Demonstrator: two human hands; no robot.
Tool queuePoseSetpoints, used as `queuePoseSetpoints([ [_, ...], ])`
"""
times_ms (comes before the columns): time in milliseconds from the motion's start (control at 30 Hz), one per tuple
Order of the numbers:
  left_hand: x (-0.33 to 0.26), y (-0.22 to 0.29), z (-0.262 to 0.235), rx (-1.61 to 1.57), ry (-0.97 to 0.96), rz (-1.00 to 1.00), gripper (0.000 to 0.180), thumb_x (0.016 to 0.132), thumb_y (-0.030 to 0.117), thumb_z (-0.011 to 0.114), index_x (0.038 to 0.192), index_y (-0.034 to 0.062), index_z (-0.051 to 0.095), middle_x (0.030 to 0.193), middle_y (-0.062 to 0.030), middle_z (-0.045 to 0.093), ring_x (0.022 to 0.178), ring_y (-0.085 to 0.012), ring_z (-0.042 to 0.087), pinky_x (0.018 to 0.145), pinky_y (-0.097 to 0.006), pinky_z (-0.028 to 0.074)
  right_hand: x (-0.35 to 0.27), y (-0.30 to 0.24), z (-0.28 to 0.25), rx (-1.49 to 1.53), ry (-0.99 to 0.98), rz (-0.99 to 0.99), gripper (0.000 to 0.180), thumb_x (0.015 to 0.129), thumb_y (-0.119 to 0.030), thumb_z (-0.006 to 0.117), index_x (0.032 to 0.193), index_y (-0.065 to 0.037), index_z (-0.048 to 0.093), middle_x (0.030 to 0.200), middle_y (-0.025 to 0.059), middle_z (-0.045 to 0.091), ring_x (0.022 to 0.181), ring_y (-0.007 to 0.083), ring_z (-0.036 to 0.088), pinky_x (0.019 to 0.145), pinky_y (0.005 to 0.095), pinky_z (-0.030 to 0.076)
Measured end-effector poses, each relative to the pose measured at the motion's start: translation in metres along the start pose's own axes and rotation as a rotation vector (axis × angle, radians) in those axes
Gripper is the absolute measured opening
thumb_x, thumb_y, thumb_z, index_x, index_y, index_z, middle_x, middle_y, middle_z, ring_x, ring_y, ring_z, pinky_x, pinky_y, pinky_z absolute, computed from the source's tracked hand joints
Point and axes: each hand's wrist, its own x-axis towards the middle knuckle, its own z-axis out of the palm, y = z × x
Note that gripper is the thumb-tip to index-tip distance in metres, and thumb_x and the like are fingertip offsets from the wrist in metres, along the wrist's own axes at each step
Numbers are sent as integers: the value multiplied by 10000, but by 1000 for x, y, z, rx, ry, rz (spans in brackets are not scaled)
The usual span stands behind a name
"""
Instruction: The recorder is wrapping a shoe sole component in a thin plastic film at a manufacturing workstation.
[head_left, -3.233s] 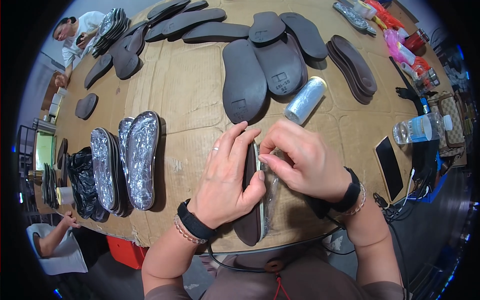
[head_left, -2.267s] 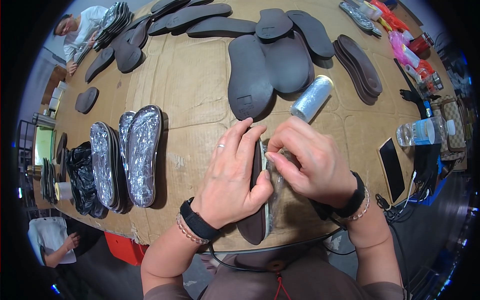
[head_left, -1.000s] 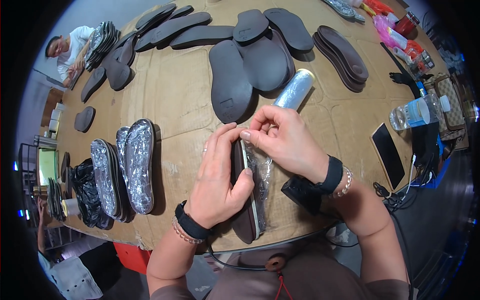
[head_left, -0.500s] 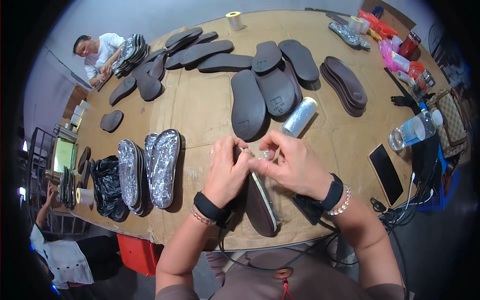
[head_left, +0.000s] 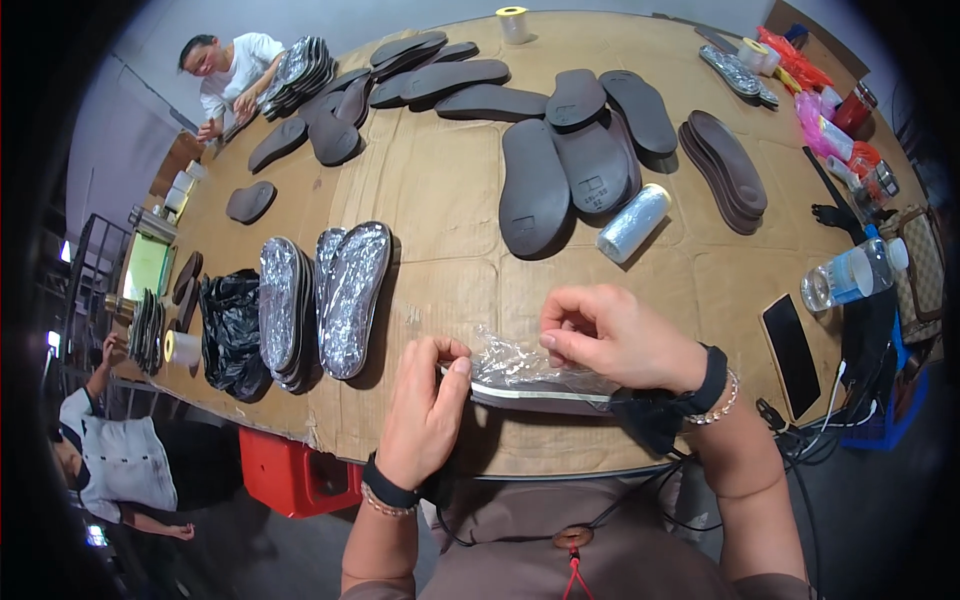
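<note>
A dark brown shoe sole (head_left: 540, 403) with a pale edge stripe lies crosswise near the table's front edge. Clear plastic film (head_left: 515, 362) covers its upper face and stands up crumpled along the far side. My left hand (head_left: 425, 412) is closed at the sole's left end, thumb and fingers pinching there. Above the right half, my right hand (head_left: 625, 340) has its thumb and forefinger pinched at the film; the bit between the fingertips is barely visible. A roll of film (head_left: 634, 224) lies beyond my right hand, beside several bare soles (head_left: 535, 190).
Film-wrapped soles (head_left: 352, 300) and a black plastic bag (head_left: 232, 335) lie to the left. A phone (head_left: 790, 358), cables and a water bottle (head_left: 850, 275) stand right. One co-worker (head_left: 235, 75) sits far left behind stacked wrapped soles; another person (head_left: 130, 450) is lower left.
The sole has turned from pointing toward me to lying crosswise. My hands have moved apart, the left to its left end, the right over the film. The view has shifted slightly.
</note>
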Motion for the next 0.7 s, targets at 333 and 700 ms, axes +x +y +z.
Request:
queuePoseSetpoints([
  [333, -25, -5, 6, 52, 73, 102, 300, 1063, 236, 567, 1239, -3, 617, 1107, -201, 580, 1048, -363, 552, 946, -443, 445, -33, -45, 5, -436, 227, -336, 91, 890, -87, 744, 923, -7, 716, 815, 142, 671, 731, 291, 677, 639, 367, 540],
  [700, -23, 1, 8, 94, 56, 105, 335, 1121, 200, 387, 1219, 2, 639, 1096, -190, 582, 1025, -352, 544, 957, -426, 427, -71, -35, 63, -868, 103, -371, 365, 877, -138, 686, 1236, -86, 726, 837, 27, 555, 711, 188, 595, 646, 322, 486],
])
